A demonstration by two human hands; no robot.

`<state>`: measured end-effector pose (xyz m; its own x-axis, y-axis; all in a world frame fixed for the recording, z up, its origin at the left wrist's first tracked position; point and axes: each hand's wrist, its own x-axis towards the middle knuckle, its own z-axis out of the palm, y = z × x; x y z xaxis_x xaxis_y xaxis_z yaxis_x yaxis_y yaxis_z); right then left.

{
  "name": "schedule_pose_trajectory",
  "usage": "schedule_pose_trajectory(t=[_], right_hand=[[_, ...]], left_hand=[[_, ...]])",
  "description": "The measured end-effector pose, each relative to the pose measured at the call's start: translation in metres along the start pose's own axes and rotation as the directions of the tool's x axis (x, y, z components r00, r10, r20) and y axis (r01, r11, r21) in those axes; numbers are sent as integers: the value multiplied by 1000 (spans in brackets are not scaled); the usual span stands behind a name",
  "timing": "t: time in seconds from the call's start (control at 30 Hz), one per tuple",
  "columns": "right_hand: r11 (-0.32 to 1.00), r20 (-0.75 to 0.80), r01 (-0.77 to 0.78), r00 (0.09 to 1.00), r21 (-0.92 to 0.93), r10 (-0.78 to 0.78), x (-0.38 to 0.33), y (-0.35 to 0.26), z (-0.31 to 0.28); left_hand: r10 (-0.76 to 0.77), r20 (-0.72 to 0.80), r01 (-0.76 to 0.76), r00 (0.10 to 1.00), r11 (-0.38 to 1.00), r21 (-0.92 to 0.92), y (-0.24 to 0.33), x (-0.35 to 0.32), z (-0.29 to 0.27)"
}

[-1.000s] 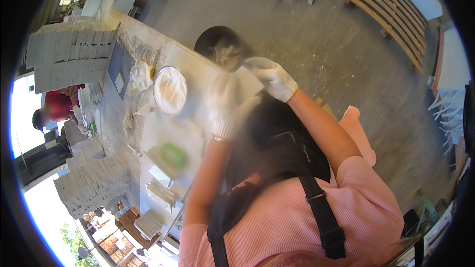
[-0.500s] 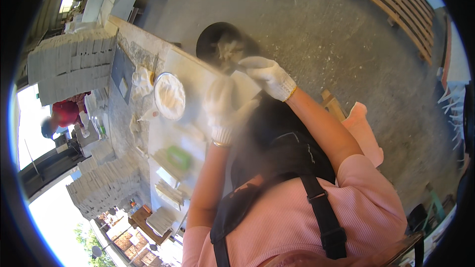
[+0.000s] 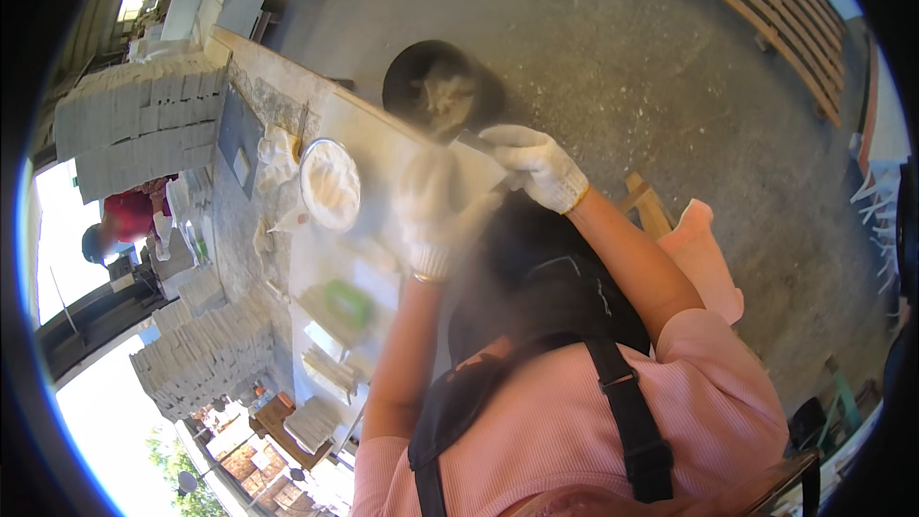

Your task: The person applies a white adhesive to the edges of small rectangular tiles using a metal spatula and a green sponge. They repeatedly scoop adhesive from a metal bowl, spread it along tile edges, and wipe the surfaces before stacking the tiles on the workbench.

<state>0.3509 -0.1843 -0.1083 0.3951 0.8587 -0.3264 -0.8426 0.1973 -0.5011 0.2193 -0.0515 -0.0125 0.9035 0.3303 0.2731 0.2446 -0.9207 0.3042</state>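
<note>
A flat white slab point(image 3: 383, 148) lies tilted on the long worktable point(image 3: 249, 86), its far corner next to a black tub point(image 3: 412, 86) of pale lumpy material. My right hand point(image 3: 538, 168), in a white knit glove, grips that far corner of the slab beside the tub. My left hand point(image 3: 431, 215), also gloved, is blurred with motion over the slab's near part; whether it holds anything is hidden by the blur. I wear a pink shirt with black straps.
A round white bowl point(image 3: 330, 184) and a green object point(image 3: 349, 302) sit on the worktable. Stacks of grey tiles point(image 3: 144, 120) stand left. Another person in red point(image 3: 129, 215) bends at far left. A wooden stool point(image 3: 643, 203), pink cloth point(image 3: 704, 254) and wooden pallet point(image 3: 766, 0) lie right.
My right hand has stayed on the slab's corner by the tub. My left hand has kept moving over the slab, still blurred. The view has shifted slightly.
</note>
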Motion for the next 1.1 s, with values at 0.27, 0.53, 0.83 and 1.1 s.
schedule_pose_trajectory(t=[0.27, 0.53, 0.83, 1.1], right_hand=[[976, 26, 206, 979, -76, -204, 22, -1, 11], [999, 11, 17, 1000, 36, -18, -16, 2, -9], [987, -4, 144, 989, -67, -145, 19, 0, 9], [993, -35, 114, 993, -9, -114, 17, 2, 0]], left_hand=[[26, -44, -25, 999, 999, 21, 1, 0, 2], [11, -36, -10, 999, 1000, 10, 0, 1, 3], [-34, -1, 34, 999, 999, 33, 0, -1, 1], [-55, 5, 55, 998, 998, 6, 1, -2, 0]])
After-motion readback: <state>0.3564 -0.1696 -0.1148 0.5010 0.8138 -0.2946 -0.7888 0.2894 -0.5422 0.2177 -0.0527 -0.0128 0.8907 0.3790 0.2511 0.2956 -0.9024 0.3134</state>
